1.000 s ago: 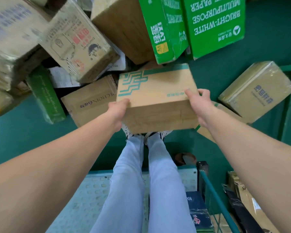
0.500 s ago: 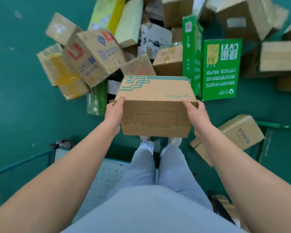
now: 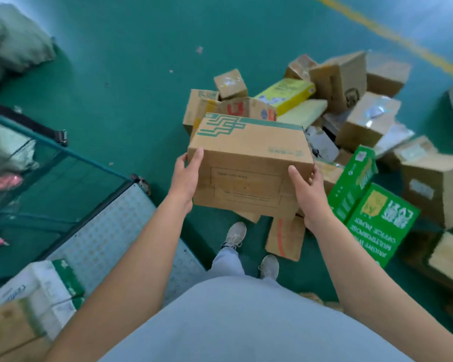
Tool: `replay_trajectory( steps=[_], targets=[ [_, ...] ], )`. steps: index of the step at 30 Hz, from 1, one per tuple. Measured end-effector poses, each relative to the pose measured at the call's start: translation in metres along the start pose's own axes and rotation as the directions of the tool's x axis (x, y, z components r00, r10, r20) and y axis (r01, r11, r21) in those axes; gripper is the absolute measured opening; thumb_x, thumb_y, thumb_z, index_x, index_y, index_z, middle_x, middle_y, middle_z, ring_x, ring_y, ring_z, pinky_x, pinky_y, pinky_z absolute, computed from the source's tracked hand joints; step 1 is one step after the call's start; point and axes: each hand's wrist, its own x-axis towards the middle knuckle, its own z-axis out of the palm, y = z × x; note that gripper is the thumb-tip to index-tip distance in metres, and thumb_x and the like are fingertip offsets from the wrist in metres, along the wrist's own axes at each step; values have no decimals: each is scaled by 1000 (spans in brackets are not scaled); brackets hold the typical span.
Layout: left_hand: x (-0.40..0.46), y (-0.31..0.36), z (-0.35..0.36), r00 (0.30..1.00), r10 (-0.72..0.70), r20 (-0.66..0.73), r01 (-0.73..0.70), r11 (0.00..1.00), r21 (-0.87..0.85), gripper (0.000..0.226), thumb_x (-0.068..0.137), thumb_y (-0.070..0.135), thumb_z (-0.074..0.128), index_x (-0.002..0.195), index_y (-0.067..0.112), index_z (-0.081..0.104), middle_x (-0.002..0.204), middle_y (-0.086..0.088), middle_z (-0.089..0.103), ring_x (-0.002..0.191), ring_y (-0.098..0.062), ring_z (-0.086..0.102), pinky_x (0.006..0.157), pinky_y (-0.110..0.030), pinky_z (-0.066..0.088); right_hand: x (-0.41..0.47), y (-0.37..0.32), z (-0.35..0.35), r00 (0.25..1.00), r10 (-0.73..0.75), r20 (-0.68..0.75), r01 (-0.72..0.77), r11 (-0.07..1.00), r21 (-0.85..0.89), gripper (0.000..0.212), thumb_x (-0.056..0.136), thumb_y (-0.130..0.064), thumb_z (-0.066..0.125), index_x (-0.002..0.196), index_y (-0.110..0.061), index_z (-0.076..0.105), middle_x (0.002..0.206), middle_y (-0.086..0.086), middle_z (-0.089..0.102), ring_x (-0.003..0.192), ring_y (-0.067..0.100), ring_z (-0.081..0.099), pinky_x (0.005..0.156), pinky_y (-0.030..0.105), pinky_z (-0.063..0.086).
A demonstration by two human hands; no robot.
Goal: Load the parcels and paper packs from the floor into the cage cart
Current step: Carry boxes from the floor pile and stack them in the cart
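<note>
A brown cardboard box (image 3: 251,163) with a teal stepped logo on its top was held level in front of the person's waist, above the teal floor (image 3: 131,74), its long axis running left to right and the logo corner toward the far left. The left hand (image 3: 186,178) pressed flat against the box's left end, fingers straight and pointing up along the near edge. The right hand (image 3: 307,192) held the right end, thumb laid on the near face and fingers wrapped round the corner. A small teal mark near the top's right edge was too blurred to read, as was the faint printed panel on the near face. Beyond the box lay a heap of parcels (image 3: 351,105), among them two green paper packs (image 3: 372,215), one reading "MULTIPURPOSE OFFICE PAPER" upside down. To the person's left stood the cage cart (image 3: 63,152), a white-and-green pack (image 3: 45,291) lying on its perforated deck.
</note>
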Motion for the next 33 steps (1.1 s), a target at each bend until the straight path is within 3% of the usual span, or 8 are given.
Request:
replay_trajectory(
  steps=[5,11,14,17,21,23,28,33],
  targets=[
    [-39,-25,-48,981,31,-189,-55,991,-124,92,67,94,60,134,31,62,130,11,68,120,-14,63,104,-46,51,-27,-30,19,982,-142,123,160,975,-154,85,93,-61,64,161,-41,17,158,-7,37,136,17,44,113,41,40],
    [-94,-44,-98,940,16,-340,-89,976,-200,37,102,55,51,118,26,69,113,13,70,99,-3,64,73,-23,47,-60,-48,60,928,-190,321,284,918,-278,76,92,-63,64,156,-43,28,145,-7,48,127,21,49,112,47,40],
    [-108,-64,-128,922,-17,-387,-80,969,-232,32,99,54,52,115,34,71,117,10,72,109,-13,66,96,-39,53,-74,-49,90,899,-168,404,317,887,-335,78,93,-62,63,158,-41,26,148,-7,45,131,22,48,113,52,40],
    [-116,-80,-155,899,-65,-434,-60,962,-267,18,101,48,54,111,40,67,118,15,67,109,-12,63,101,-47,51,-84,-46,120,875,-109,471,313,870,-380,81,93,-60,64,159,-42,22,144,-9,45,121,18,48,111,53,42],
    [-116,-98,-189,867,-136,-479,-28,947,-320,48,105,42,54,151,35,44,134,14,54,116,-13,54,99,-39,44,-95,-40,170,837,-70,543,353,827,-437,80,94,-53,66,159,-42,20,149,-6,49,126,23,53,111,57,43],
    [-112,-105,-208,854,-166,-493,-12,941,-338,60,105,42,55,159,37,30,138,11,50,120,-14,51,97,-37,39,-102,-40,198,817,-61,574,382,802,-459,80,96,-45,67,160,-40,18,150,-5,48,128,25,53,111,57,43],
    [-98,-123,-267,806,-239,-542,29,930,-366,70,101,43,59,161,37,24,149,7,47,133,-20,50,105,-40,38,-114,-42,277,787,-35,616,447,720,-530,82,95,-35,70,158,-41,17,146,-5,51,124,25,56,109,57,46],
    [-81,-142,-329,740,-353,-573,54,880,-472,64,98,44,64,152,20,38,131,8,53,115,-15,52,94,-33,39,-124,-46,369,734,-21,678,547,609,-574,78,96,-30,67,157,-38,20,143,-3,52,120,25,56,107,53,46]
  ],
)
